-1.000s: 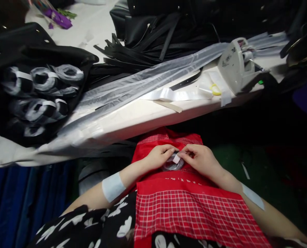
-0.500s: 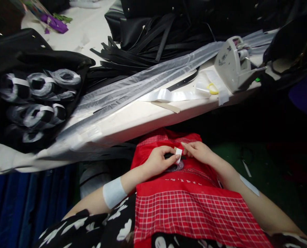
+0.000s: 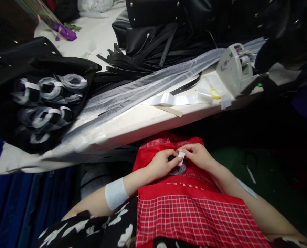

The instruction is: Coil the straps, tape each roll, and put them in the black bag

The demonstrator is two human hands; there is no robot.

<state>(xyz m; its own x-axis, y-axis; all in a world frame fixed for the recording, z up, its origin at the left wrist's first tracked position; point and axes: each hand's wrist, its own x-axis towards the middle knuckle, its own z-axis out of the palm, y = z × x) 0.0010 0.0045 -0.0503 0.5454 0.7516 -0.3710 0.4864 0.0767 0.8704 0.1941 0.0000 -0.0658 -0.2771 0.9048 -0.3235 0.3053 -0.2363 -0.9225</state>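
Cluttered across the upper half of the view lay a long white counter [image 3: 143, 120], running from eight o'clock up toward two o'clock. At nine o'clock a black bag [image 3: 40, 65] held a stack of black rolls wrapped in clear plastic with white bands [image 3: 47, 100]. Long clear plastic sleeves [image 3: 148, 84] stretched along the counter, and behind them, at twelve o'clock, sat a heap of flat black straps [image 3: 148, 51]. At two o'clock stood a pale grey tape dispenser machine [image 3: 234, 70], with a yellow ring-shaped item [image 3: 215, 93] just beside it at its lower left. A purple scrap [image 3: 65, 32] lay far off at eleven o'clock.

Below the counter's edge, near the centre of the view, the person's lap was covered by a red apron with a checked panel [image 3: 189, 213]. Both hands met over it. The left hand [image 3: 161, 164] curled on a small dark coiled strap in clear wrap [image 3: 178, 168] that rested on the apron, fingers closed on its top. The right hand [image 3: 198, 155], touching the left at the fingertips, pinched a small white piece of tape [image 3: 181, 158] against that coil. A white band [image 3: 115, 193] circled the left forearm at seven o'clock, and a white strip [image 3: 247, 188] stuck to the right forearm at four o'clock.
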